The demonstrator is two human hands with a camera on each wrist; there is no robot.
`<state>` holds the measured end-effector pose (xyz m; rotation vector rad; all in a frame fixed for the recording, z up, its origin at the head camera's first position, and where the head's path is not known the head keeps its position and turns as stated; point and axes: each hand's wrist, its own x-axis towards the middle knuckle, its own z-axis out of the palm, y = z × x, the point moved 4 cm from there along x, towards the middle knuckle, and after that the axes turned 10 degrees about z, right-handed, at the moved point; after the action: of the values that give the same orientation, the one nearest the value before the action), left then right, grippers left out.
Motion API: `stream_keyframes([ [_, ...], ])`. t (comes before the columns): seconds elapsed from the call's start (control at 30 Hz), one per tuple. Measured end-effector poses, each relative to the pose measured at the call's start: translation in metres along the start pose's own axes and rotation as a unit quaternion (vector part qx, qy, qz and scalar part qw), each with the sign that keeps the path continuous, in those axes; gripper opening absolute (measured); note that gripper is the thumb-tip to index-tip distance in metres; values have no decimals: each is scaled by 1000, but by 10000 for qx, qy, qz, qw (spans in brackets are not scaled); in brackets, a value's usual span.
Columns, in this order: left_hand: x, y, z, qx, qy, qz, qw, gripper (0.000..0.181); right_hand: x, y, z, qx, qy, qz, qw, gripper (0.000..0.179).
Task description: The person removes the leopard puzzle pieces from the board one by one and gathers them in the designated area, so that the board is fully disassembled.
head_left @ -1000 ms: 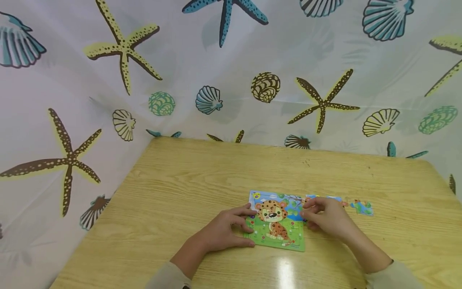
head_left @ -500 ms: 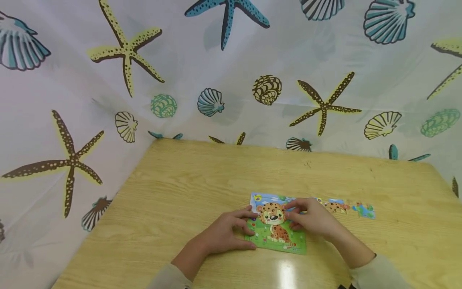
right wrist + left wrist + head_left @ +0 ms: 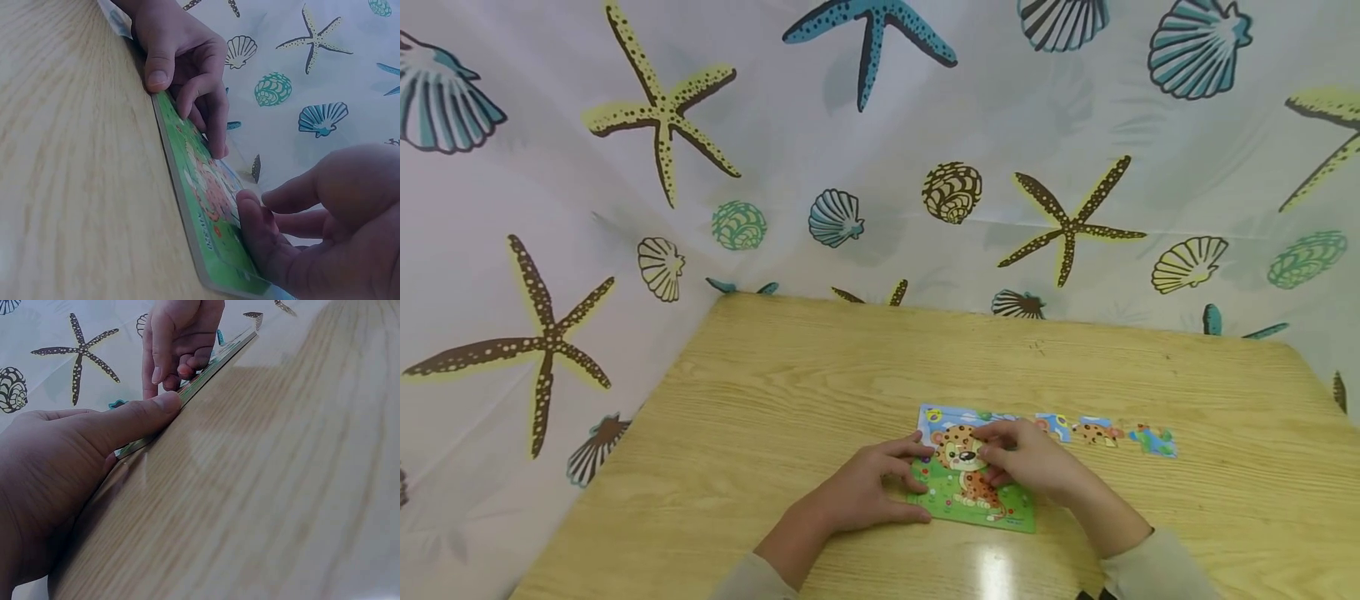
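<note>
1. Head: I see the puzzle board (image 3: 976,487) on the table (image 3: 820,358), L hand (image 3: 871,490) loosely spread at its left edge, R hand (image 3: 1036,460) bent-fingered over its right half; loose pcs (image 3: 1094,432) lie to the right.
2. Left wrist: board's edge-on, no loose pcs visible; L thumb's on its rim. If that eased off, board could skid w/ any R nudge.
3. Right wrist: R thumb + fingertips closer up, nearly meeting; can't tell if anything's pinched.

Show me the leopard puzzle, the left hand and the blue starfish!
Leopard puzzle (image 3: 949,483), head view: its green grass.
Left hand (image 3: 865,492), head view: its back.
Blue starfish (image 3: 873,37), head view: downward arm.
</note>
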<state>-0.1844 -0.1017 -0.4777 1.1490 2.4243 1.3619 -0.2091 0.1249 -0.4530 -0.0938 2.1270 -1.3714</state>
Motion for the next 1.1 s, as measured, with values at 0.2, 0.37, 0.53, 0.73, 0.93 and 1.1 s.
stream_keyframes([
  [0.2,-1,0,-1,0,17,67,10000,25,3,1,0,-16,99,126,9999,40],
  [0.37,0,-2,-1,40,64,91,9999,24,3,0,0,125,278,115,9995,40],
  [0.53,0,-2,0,29,63,89,9999,23,1,-2,-1,228,519,1,9984,38],
  [0.73,-1,-3,2,97,29,115,9999,23,-3,-5,-5,-404,1030,-278,9935,29],
  [0.93,0,-2,2,58,32,125,9999,23,-7,-7,-11,-460,1023,-284,9933,23],
  [1.1,0,-2,1,62,35,151,9999,22,-10,-5,-16,-207,878,-217,9957,23],
])
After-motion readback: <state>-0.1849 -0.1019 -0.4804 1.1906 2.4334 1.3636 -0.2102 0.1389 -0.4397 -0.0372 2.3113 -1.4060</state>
